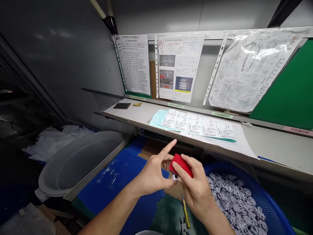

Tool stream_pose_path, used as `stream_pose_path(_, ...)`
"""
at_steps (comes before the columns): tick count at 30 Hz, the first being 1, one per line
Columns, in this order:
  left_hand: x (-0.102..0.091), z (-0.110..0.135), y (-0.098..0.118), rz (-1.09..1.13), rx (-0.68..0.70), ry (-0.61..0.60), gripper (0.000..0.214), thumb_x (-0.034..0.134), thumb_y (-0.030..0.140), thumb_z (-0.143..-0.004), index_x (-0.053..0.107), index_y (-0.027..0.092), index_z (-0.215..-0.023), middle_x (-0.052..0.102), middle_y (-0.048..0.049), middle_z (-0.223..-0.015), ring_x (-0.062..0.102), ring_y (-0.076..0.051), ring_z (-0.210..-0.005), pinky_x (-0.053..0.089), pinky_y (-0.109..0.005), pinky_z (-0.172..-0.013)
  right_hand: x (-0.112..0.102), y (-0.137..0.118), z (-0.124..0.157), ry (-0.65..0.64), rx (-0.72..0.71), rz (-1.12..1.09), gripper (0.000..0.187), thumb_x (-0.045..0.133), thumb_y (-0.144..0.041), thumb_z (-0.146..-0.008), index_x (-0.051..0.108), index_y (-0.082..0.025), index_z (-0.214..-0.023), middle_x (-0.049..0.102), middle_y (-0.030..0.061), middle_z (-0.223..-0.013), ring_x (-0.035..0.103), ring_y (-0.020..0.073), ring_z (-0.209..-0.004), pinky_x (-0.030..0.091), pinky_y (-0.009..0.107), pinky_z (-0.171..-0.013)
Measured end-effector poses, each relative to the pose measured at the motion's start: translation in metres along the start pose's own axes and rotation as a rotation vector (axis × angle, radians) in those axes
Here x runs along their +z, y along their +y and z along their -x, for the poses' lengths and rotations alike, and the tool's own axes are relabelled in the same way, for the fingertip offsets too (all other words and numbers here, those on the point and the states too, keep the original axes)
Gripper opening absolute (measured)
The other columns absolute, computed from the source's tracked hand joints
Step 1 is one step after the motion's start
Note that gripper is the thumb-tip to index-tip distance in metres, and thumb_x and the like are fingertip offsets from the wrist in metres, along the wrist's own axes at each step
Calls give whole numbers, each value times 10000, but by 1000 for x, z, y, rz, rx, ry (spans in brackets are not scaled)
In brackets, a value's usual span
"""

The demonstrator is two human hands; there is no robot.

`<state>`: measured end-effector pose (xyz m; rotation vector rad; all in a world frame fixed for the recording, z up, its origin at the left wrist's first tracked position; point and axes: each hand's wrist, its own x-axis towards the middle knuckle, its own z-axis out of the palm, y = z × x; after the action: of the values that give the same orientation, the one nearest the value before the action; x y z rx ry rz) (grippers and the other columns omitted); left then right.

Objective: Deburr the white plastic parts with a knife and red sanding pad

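Workbench shelf [276, 151], right hand's grip [195, 186] closed around red block [183, 165], left hand [153, 173] open beside

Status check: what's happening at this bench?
Right hand gripping red block, small white piece beneath it. Left hand beside it, index finger raised. Blue basket of white parts at right.

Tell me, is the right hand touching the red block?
Touching. The head view shows the right hand closed on the red block, with its fingers lying across the block's face.
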<state>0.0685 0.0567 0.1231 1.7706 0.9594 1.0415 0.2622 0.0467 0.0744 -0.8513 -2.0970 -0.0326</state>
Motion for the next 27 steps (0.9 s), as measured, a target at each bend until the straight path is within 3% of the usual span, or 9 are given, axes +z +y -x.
stream_pose_path(5, -5, 6, -3, -165, -20, 85, 1088, 727, 70, -654, 181, 340, -1555, 709, -6, -1095, 619, -189, -899, 482, -307, -837, 2, -1, 20, 69, 157, 51, 502, 465, -147, -955, 485, -309, -1429, 431, 131, -1427, 439, 316, -1282, 530, 517, -915)
stream_pose_path(12, 5, 3, 0, -308, 78, 104, 997, 664, 70, -711, 208, 362, -1548, 695, -17, -1092, 616, -217, -971, 491, -329, -882, 1, 4, 8, 139, 82, 121, 530, 502, -112, -927, 503, -322, -1413, 435, 135, -1411, 447, 319, -1257, 512, 544, -934)
stream_pose_path(17, 11, 1, -2, -434, 281, 115, 884, 600, 34, -781, 259, 343, -1536, 682, -56, -1115, 604, -240, -1008, 506, -364, -886, 0, -6, 10, 224, 170, 120, 529, 522, -107, -922, 517, -327, -1402, 430, 137, -1422, 451, 327, -1263, 489, 561, -958)
stream_pose_path(22, 17, 0, -12, -562, 419, 147, 794, 532, 38, -863, 237, 317, -1545, 681, -78, -1054, 558, -256, -1015, 507, -381, -847, 16, -35, 28, 146, 227, -42, 427, 501, -138, -946, 585, -284, -1338, 489, 126, -1362, 506, 269, -1231, 559, 419, -899)
stream_pose_path(27, 21, 3, -19, -607, 417, 147, 823, 502, 19, -866, 178, 322, -1559, 664, -79, -1079, 533, -254, -1025, 497, -395, -878, 9, -23, 35, 202, 409, -74, 321, 498, -261, -988, 614, -261, -1287, 646, 79, -1182, 646, 189, -1056, 578, 273, -784)
